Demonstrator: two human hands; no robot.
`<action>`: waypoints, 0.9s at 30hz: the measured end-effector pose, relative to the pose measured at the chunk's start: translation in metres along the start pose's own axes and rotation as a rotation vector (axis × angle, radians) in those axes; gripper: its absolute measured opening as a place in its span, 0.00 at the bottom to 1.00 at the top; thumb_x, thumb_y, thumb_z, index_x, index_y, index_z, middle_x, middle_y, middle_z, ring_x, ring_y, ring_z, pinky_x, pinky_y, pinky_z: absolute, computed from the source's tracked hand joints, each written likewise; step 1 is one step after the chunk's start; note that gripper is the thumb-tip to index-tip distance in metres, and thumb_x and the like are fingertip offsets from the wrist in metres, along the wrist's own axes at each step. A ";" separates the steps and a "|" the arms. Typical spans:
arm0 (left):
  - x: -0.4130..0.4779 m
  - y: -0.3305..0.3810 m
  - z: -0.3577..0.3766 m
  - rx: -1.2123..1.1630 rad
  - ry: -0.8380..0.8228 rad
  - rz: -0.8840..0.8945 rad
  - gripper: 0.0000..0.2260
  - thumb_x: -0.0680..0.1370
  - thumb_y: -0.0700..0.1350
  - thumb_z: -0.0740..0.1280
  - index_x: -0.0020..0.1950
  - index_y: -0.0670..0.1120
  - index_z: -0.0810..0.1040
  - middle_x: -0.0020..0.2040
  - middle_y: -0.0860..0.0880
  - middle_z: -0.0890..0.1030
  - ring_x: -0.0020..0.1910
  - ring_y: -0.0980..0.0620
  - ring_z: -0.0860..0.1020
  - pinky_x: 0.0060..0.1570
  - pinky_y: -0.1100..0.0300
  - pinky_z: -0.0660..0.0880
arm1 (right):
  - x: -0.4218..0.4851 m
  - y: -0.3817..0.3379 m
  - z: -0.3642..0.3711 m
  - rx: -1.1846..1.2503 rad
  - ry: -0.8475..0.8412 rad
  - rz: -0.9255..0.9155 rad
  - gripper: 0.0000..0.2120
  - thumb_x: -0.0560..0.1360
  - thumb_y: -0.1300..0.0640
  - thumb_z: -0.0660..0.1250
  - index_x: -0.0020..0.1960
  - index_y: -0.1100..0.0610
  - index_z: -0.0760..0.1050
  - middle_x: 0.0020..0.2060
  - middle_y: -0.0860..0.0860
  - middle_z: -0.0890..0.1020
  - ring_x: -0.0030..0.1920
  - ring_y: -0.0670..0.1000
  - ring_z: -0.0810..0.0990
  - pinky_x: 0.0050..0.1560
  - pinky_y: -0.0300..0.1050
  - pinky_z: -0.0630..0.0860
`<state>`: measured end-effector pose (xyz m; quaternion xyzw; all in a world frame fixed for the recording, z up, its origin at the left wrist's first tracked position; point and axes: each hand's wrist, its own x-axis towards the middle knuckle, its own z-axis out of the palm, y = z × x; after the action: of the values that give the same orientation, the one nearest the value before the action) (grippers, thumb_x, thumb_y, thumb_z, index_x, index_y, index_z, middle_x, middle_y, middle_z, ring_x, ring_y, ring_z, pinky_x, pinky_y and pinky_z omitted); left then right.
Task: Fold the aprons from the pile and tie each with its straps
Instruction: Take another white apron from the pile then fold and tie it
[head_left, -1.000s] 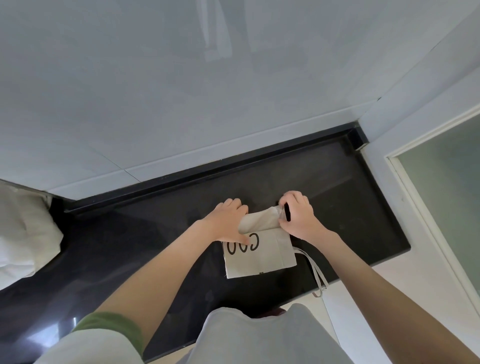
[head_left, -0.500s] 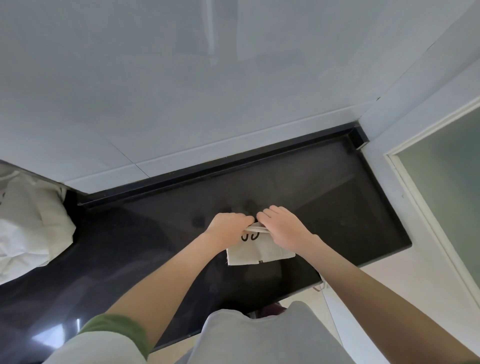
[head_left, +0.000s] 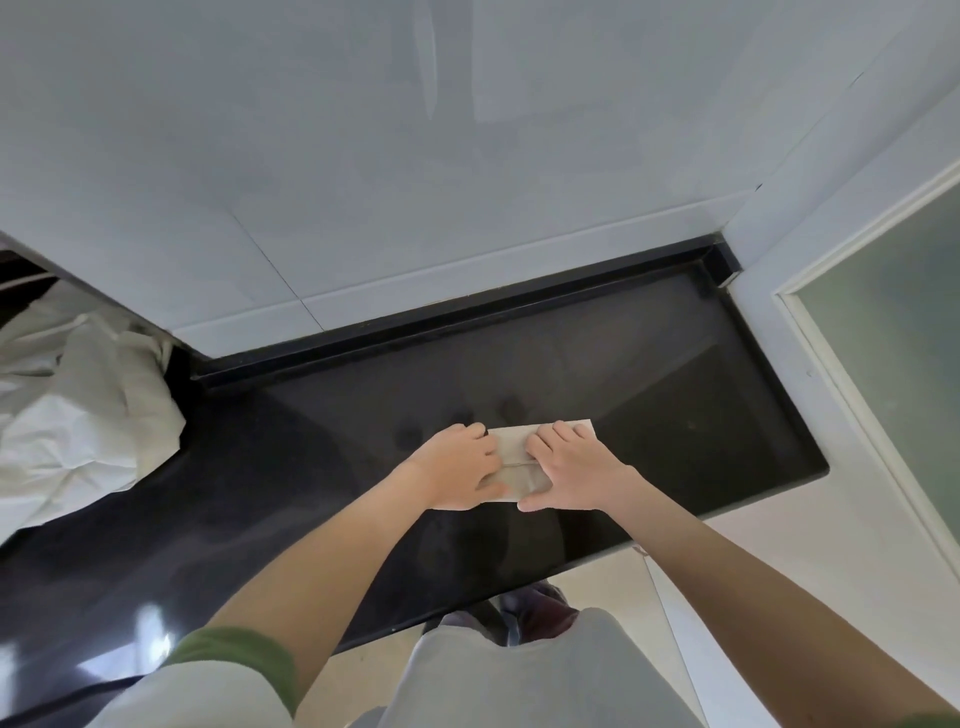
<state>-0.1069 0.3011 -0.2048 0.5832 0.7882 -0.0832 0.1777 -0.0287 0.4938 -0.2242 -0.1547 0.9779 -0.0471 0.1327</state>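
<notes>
A small folded cream apron (head_left: 514, 451) lies flat on the black counter (head_left: 675, 415), right of centre. My left hand (head_left: 457, 467) rests on its left part with fingers laid over the cloth and the thumb along the near edge. My right hand (head_left: 571, 467) presses flat on its right part, fingers spread. A thin seam or strap line runs across the cloth between the hands. The printed letters are hidden. A pile of crumpled white aprons (head_left: 78, 415) sits at the left end of the counter.
A pale tiled wall (head_left: 467, 182) rises behind the counter. On the right stands a white frame with a frosted glass panel (head_left: 893, 338). The counter's near edge runs just in front of my body, with light floor (head_left: 779, 561) below.
The top part of the apron has been folded down, so the bundle is smaller and its printed letters are covered. Both hands went from gripping the fold to lying on the bundle.
</notes>
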 end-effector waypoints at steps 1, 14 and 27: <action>0.000 0.002 -0.002 0.038 -0.031 -0.004 0.16 0.84 0.51 0.52 0.65 0.48 0.74 0.60 0.49 0.75 0.56 0.49 0.70 0.50 0.57 0.67 | 0.000 0.000 0.000 0.020 -0.009 -0.007 0.30 0.68 0.31 0.55 0.46 0.57 0.77 0.43 0.52 0.81 0.42 0.54 0.80 0.42 0.49 0.77; 0.040 0.017 -0.019 -0.596 -0.212 -0.509 0.16 0.78 0.52 0.63 0.58 0.41 0.72 0.54 0.44 0.76 0.53 0.45 0.75 0.45 0.58 0.69 | -0.015 0.001 0.000 -0.018 0.153 0.016 0.14 0.64 0.57 0.77 0.47 0.55 0.77 0.42 0.51 0.80 0.41 0.53 0.80 0.41 0.45 0.78; 0.014 -0.017 -0.064 -2.106 0.166 -0.753 0.18 0.77 0.41 0.68 0.66 0.44 0.70 0.59 0.40 0.79 0.56 0.42 0.80 0.56 0.46 0.78 | -0.011 -0.004 -0.052 0.299 0.253 -0.003 0.44 0.71 0.48 0.74 0.78 0.50 0.52 0.77 0.44 0.54 0.77 0.45 0.44 0.76 0.50 0.45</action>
<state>-0.1381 0.3297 -0.1521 -0.1295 0.6011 0.6157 0.4928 -0.0315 0.4956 -0.1714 -0.1275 0.9686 -0.2112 0.0303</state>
